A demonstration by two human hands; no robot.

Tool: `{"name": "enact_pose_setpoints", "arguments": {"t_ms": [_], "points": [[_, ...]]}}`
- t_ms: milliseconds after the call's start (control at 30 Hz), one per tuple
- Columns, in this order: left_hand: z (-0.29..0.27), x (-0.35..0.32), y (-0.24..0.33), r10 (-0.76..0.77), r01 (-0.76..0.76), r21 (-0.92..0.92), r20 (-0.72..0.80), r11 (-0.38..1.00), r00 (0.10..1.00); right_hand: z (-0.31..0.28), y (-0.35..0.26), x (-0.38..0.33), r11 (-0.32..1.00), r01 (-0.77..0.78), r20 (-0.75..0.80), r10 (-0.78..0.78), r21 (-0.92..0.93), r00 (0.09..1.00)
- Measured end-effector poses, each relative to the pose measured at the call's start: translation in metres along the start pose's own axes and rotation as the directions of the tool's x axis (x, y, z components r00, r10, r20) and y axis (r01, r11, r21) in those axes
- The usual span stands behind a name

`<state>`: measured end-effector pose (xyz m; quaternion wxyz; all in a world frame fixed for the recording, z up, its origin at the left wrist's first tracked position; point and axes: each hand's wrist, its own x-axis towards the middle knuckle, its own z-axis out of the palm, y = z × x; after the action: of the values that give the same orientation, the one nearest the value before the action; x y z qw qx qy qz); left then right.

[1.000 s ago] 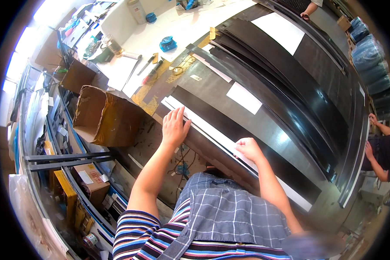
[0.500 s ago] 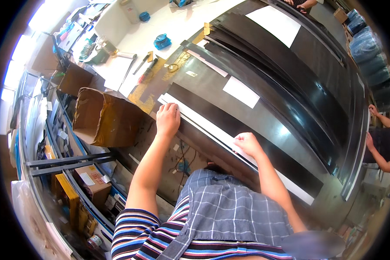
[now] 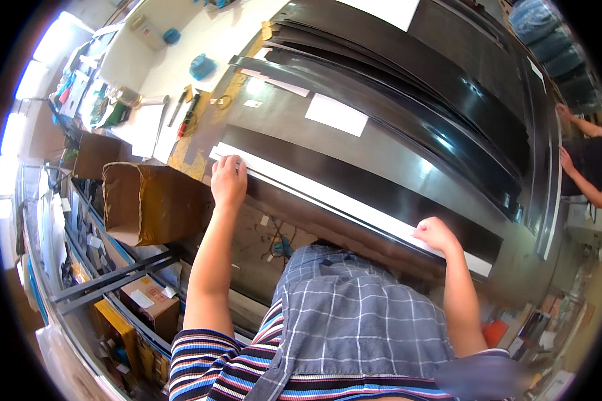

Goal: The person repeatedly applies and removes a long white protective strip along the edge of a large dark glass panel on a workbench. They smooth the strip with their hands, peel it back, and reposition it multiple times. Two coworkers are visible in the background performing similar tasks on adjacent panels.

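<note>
White strip [image 3: 328, 196] lies along the near edge of a dark panel [image 3: 354, 189], near side of the bench [image 3: 281, 113]. Left hand [image 3: 229, 179] curls over it near its left end; right hand [image 3: 438, 235] is on it farther right, fingers bunched. Hands well apart; can't tell if either grips. Step in hand looks like steadying the strip; the next move seems to call for keeping it straight. Beyond: white card [image 3: 336, 115], stacked dark sheets [image 3: 408, 87] crowding the far side. Cardboard box [image 3: 164, 204] beside the left hand could limit leftward room.
</note>
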<state>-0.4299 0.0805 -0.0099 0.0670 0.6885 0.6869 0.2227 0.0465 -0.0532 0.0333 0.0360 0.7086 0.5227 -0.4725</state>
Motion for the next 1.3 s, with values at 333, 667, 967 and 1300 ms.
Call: {"name": "enact_pose_setpoints", "arguments": {"t_ms": [333, 667, 967, 1300], "points": [[0.006, -0.003, 0.001, 0.019, -0.019, 0.099, 0.002, 0.995, 1.000, 0.001, 0.004, -0.002, 0.998, -0.019, -0.050, 0.016, -0.057, 0.999], [0.008, -0.005, 0.006, 0.012, -0.019, 0.154, 0.046, 0.988, 0.999, 0.005, 0.011, 0.001, 0.997, -0.016, -0.057, 0.012, -0.074, 0.998], [0.011, -0.006, 0.007, -0.013, 0.000, 0.220, 0.059, 0.975, 0.998, 0.006, 0.011, 0.001, 0.995, -0.012, -0.068, 0.006, -0.097, 0.998], [0.008, -0.011, 0.023, -0.022, 0.005, 0.259, 0.062, 0.966, 0.998, 0.004, 0.014, -0.006, 0.993, -0.033, -0.116, 0.019, -0.118, 0.993]]}}
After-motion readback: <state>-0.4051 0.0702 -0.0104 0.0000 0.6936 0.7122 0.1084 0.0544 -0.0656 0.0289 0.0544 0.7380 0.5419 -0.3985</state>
